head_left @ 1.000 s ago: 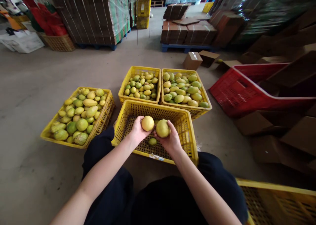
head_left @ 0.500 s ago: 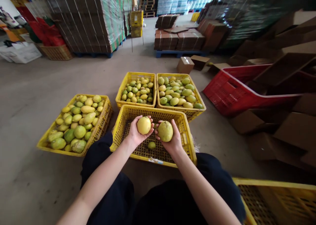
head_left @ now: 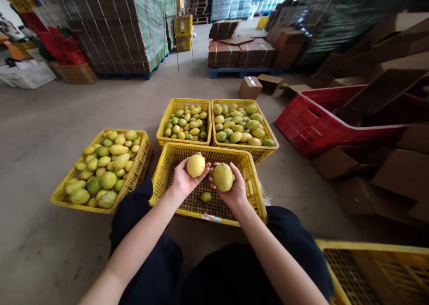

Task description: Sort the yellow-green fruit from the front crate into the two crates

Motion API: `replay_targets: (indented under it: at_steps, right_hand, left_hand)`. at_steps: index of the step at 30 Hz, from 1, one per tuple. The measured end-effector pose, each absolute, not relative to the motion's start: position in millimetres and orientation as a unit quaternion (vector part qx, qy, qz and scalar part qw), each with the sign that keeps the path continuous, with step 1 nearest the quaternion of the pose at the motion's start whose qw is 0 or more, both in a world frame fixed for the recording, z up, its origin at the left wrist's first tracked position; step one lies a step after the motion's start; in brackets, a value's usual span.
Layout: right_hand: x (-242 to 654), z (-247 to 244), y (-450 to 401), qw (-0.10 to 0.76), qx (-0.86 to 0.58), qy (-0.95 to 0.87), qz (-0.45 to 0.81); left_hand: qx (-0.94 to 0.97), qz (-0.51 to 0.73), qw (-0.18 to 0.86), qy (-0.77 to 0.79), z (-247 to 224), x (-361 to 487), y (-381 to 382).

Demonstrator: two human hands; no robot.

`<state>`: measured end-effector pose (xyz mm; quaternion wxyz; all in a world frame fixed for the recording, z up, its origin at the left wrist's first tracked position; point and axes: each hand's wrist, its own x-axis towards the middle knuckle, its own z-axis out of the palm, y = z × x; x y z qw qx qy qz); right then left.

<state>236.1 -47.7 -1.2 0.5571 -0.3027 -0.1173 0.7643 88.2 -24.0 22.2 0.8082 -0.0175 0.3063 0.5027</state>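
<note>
My left hand (head_left: pixel 183 180) is wrapped around a smooth yellow lemon (head_left: pixel 195 165), held palm up over the yellow crate (head_left: pixel 256 198) between my knees. In my right hand (head_left: pixel 237 193) is a greener, bumpier lemon (head_left: pixel 223 177), its stem end up. The two fruits are side by side, a small gap apart, with the fingertips close together between them. On the crate's slotted floor, below my hands, lies one small green lemon (head_left: pixel 206 197). The undersides of both held lemons are hidden by my palms.
Yellow crates full of lemons stand at the left (head_left: pixel 147 148), behind left (head_left: pixel 167 98) and behind right (head_left: pixel 268 151). A red crate (head_left: pixel 301 126) and open cardboard boxes (head_left: pixel 398 175) crowd the right. Another yellow crate (head_left: pixel 338 269) sits at lower right. Wrapped pallets stand beyond.
The yellow lemon has turned and risen slightly in my left hand. The greener lemon in my right hand has tilted a little, its stem end now nearer the top. Both stay held.
</note>
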Motion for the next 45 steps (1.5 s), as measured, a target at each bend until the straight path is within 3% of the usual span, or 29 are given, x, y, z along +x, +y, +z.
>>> replay_targets:
  at_steps: [23,35,45]
  right_hand:
    - [233,0,-55,0.577,-0.322,-0.226,0.716]
    - [232,-6,-47,0.581,-0.322,-0.129,0.736]
    - [231,-8,-45,0.576,-0.346,-0.126,0.729]
  left_hand:
    - [0.097,0.438,0.839,0.310,31,85,-32]
    - [-0.066,0.531,0.795,0.285,15,93,-23]
    - [-0.087,0.529,0.796,0.281,15,92,-24]
